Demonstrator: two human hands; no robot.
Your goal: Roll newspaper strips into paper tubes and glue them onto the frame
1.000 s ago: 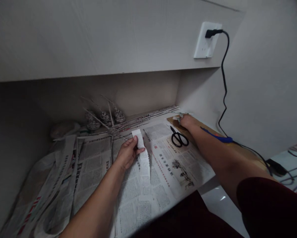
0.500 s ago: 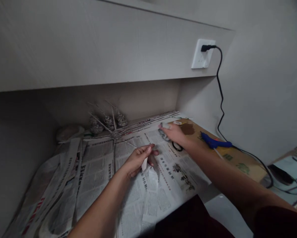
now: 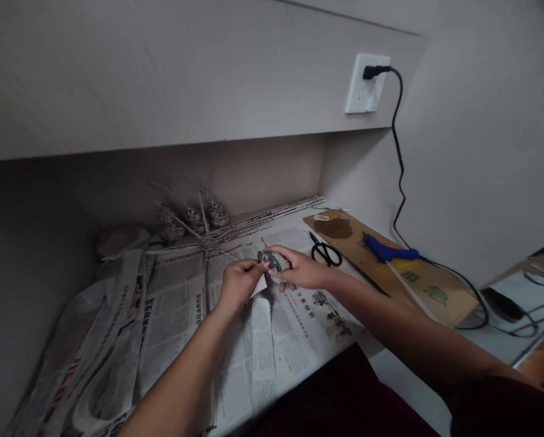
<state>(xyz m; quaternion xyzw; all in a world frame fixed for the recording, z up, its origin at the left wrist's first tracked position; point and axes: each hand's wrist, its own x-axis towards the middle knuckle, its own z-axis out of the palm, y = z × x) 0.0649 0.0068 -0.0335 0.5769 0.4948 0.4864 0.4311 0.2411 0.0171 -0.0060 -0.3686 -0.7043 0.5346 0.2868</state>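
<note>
My left hand [image 3: 242,280] pinches the upper end of a newspaper strip [image 3: 263,343], which hangs down over the newspaper sheets [image 3: 176,315]. My right hand [image 3: 301,268] is wrapped round a small grey-and-white patterned object [image 3: 278,262], rounded in shape; its exact kind is unclear. Both hands meet over the middle of the sheets, with the left fingertips against the patterned object. Black-handled scissors [image 3: 327,254] lie just beyond my right wrist.
A blue glue gun [image 3: 387,247] rests on cardboard [image 3: 358,243], its cord running to a wall socket [image 3: 367,85]. Thin paper sticks [image 3: 272,221], several woven cones [image 3: 194,220] and a spoked woven piece [image 3: 208,244] sit at the back. Newspaper strips [image 3: 130,291] lie left.
My right hand has lifted the patterned object from beside the scissors and brought it left to my left hand. The scissors are now uncovered. The view has shifted slightly.
</note>
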